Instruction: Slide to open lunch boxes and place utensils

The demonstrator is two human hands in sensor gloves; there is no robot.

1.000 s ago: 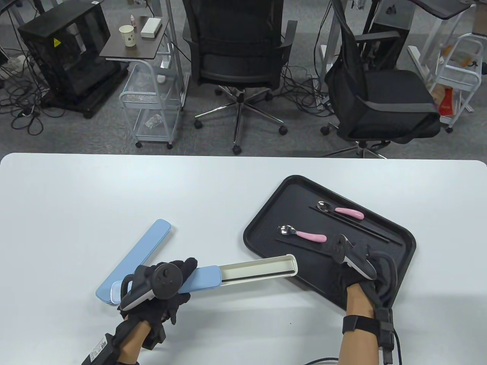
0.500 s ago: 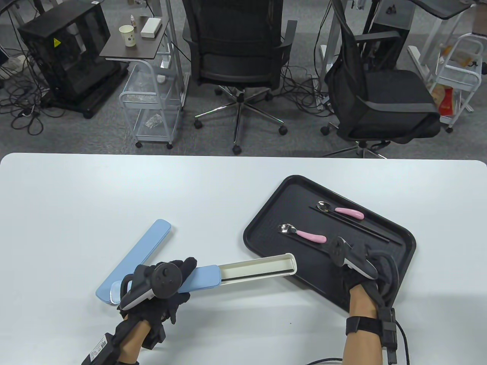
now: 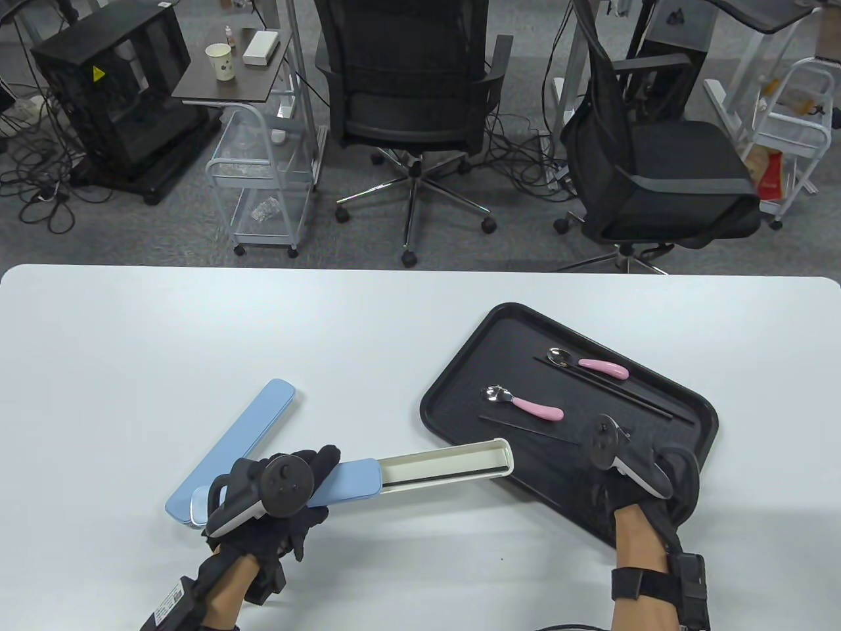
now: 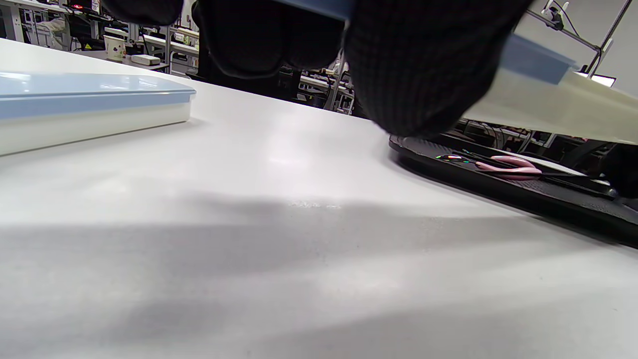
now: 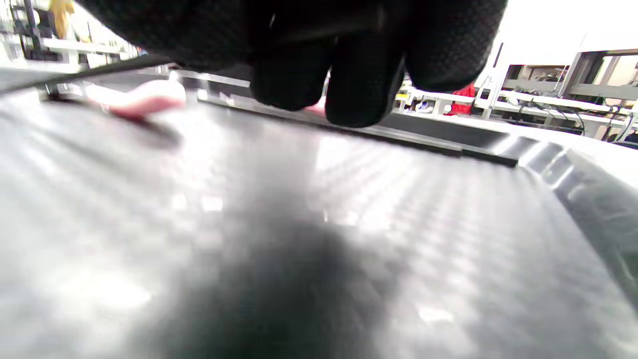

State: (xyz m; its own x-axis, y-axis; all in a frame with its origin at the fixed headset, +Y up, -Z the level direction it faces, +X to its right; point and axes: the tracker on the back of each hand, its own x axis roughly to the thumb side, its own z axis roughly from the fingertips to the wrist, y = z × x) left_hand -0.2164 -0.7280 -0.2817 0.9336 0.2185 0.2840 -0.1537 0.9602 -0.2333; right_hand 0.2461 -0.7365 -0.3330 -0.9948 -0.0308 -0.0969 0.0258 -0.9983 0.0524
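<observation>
Left hand (image 3: 276,490) grips the half-open blue lunch box (image 3: 348,483) lower left; right hand (image 3: 634,473) curls over the black tray (image 3: 460,368), apparently pinching a chopstick (image 3: 525,427).

The left hand (image 3: 276,490) comes in from the bottom left, the forearm going up and to the right. It is in a black glove, with a tracker (image 3: 263,490) strapped on its back. The fingers (image 3: 325,460) are curled around something and grip it; in the left wrist view they hang from the top edge, closed. The right hand (image 3: 634,476) comes in from the bottom right, with the forearm almost straight up and a black strap (image 3: 640,582) around the wrist. In the right wrist view its fingers (image 5: 359,75) are bent and bunched together, low over the surface under them. Whether they pinch anything I cannot tell.
</observation>
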